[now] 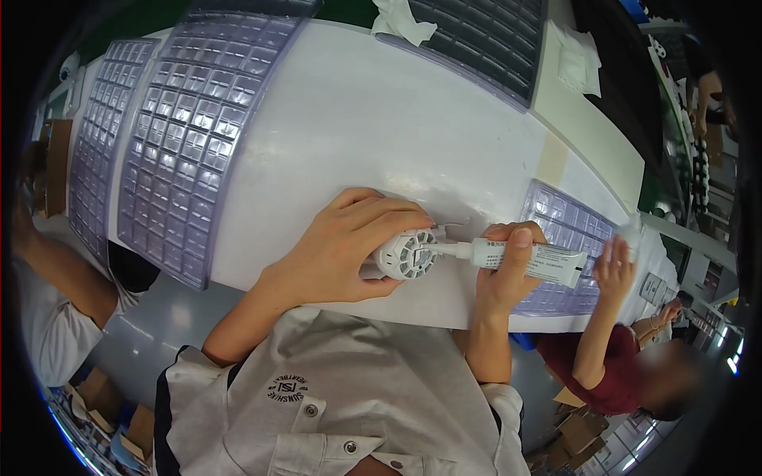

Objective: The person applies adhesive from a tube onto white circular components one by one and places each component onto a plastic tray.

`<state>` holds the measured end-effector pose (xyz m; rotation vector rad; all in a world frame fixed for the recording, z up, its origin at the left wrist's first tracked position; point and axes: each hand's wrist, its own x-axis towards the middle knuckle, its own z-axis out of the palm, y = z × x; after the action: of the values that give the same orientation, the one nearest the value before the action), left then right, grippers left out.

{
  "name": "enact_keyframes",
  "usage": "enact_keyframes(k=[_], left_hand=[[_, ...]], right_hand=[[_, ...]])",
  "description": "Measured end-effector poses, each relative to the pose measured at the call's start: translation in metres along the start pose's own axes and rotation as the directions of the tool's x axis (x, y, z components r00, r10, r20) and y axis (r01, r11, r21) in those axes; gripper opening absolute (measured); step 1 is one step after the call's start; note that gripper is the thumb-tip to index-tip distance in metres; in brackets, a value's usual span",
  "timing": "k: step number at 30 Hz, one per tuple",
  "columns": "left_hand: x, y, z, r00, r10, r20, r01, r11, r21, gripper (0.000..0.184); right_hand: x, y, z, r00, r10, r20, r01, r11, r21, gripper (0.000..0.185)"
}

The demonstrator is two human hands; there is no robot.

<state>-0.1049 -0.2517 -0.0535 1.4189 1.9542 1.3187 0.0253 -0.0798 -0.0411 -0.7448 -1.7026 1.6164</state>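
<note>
My left hand [361, 242] is wrapped round a white round plastic part [406, 255], whose slotted, vented face is turned to the right. In my right hand [510, 266] I grip a white squeeze tube [556, 263] with printed lettering, thumb on top and fingers beneath. The tube's narrow nozzle [448, 249] points left and reaches the slotted face of the part, at or very close to its middle. Whether any paste comes out is too small to tell. Both hands are just above the near edge of the white table.
Clear plastic compartment trays [186, 127] lie at the left. One more tray [567, 218] sits at the right, partly behind my right hand, and a dark-looking tray [484, 40] at the back. Crumpled white tissue [405, 22] rests there. A co-worker's hand [615, 268] is close on the right.
</note>
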Motion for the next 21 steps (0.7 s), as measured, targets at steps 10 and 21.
enact_keyframes(k=[10, 21], left_hand=[[-0.0009, -0.0002, 0.0008, 0.999, -0.004, -0.038, 0.003, 1.000, -0.027, 0.063], [0.0004, 0.0016, -0.0010, 0.999, -0.012, -0.035, 0.011, 1.000, -0.019, 0.061]], right_hand=[[0.0008, 0.0050, -0.0103, 0.995, -0.091, 0.039, 0.084, 0.984, 0.159, 0.033], [-0.0031, 0.0018, -0.0086, 0.995, -0.053, 0.089, 0.047, 0.996, 0.075, 0.031]])
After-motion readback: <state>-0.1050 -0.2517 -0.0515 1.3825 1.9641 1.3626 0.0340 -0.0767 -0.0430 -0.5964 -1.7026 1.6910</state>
